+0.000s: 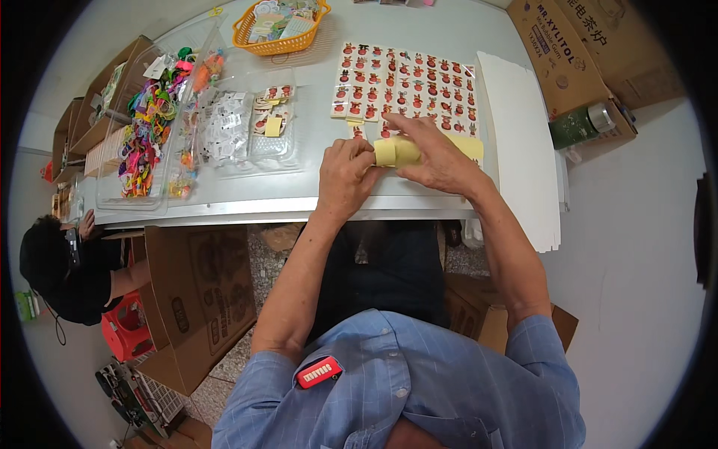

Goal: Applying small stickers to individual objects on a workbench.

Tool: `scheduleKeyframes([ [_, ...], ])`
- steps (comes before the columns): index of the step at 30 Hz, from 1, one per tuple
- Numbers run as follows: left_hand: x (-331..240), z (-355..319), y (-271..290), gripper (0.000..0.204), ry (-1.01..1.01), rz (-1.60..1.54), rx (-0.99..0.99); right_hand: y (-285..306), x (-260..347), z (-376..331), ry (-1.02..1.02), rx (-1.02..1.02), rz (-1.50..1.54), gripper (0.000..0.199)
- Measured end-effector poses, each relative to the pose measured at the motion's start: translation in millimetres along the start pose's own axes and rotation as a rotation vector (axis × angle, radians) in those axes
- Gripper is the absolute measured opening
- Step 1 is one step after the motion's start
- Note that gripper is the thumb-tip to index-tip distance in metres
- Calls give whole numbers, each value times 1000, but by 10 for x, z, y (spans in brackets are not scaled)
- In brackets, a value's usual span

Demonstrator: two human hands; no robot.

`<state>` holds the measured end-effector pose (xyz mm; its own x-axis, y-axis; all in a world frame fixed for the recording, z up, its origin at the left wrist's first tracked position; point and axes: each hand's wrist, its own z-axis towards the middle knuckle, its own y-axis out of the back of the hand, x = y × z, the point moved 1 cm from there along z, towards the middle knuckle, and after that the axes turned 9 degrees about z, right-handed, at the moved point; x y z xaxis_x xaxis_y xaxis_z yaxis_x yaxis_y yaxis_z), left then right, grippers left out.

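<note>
A sheet of small stickers with red cartoon figures [407, 82] lies flat on the table, cut into columns and rows. Along its near edge a piece of yellow paper [396, 152] is curled into a loose roll, and its flat end stretches to the right. My left hand [344, 178] has its fingers pinched together at the roll's left end, closed on the paper's edge. From the right, my right hand [443, 161] curves over the roll, thumb below and fingers above. The fingertips of my left hand are partly hidden.
Left on the table are clear trays of colourful bands [153, 127], white packets [224, 127] and cut stickers [273, 112]. An orange basket [284, 46] stands behind. To the right lie long white sheets [520, 135], a green bottle [576, 129] and cartons [550, 41]. Another person [56, 262] is far left.
</note>
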<state>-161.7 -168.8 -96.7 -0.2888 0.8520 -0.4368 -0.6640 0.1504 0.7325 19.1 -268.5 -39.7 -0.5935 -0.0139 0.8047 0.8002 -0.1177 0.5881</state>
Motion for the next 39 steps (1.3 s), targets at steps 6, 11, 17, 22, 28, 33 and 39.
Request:
scheduleKeyframes([
  [6, 37, -60, 62, 27, -81, 4, 5, -49, -80, -190, 71, 22, -90, 73],
  [11, 43, -164, 117, 26, -91, -39, 64, -357, 5, -501, 146, -135, -95, 61],
  [17, -29, -224, 219, 33, -18, -39, 31, -601, -110, -666, 364, -281, -221, 45],
  [22, -114, -362, 412, 38, 14, 5, 59, -621, -155, -725, 295, -354, -163, 39],
  [28, -420, -698, 539, 28, 379, -200, -18, -537, 83, -695, 278, -416, -20, 40],
  [33, -451, -511, 528, 31, 161, 53, 11, -370, -15, -525, 142, -334, -155, 45],
  [39, -275, -476, 354, 40, 86, 233, 177, -320, 60, -388, -23, -103, -314, 42],
])
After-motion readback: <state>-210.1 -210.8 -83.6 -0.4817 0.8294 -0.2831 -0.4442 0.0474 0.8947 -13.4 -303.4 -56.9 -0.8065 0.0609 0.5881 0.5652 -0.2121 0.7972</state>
